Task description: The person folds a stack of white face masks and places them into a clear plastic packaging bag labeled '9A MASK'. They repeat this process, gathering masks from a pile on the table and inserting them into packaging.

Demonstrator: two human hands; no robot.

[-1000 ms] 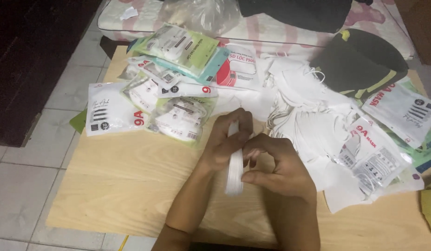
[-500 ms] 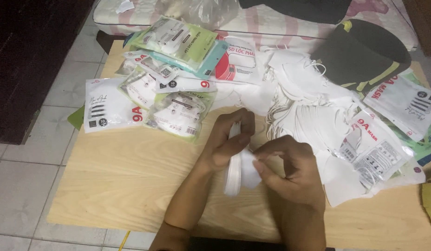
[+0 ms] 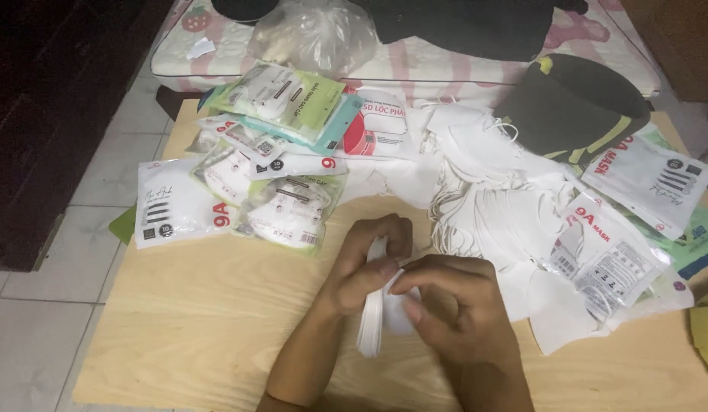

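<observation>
My left hand (image 3: 367, 262) and my right hand (image 3: 445, 314) meet over the middle of a light wooden board (image 3: 201, 328). Between them they pinch a thin stack of folded white face masks (image 3: 372, 326), held on edge. The left thumb and fingers clamp the top of the stack; the right fingers curl around its right side. A loose heap of white face masks (image 3: 495, 198) with ear loops lies just beyond and to the right of my hands.
Sealed mask packets (image 3: 239, 187) are piled at the board's far left, more packets (image 3: 621, 229) at the right. A black cap (image 3: 575, 99) and a clear plastic bag (image 3: 316, 34) rest on a striped mattress behind. Tiled floor (image 3: 33, 336) lies left.
Both hands stay on the mask stack. The right hand's fingers have shifted over the stack's side, and the stack has turned more edge-on and upright.
</observation>
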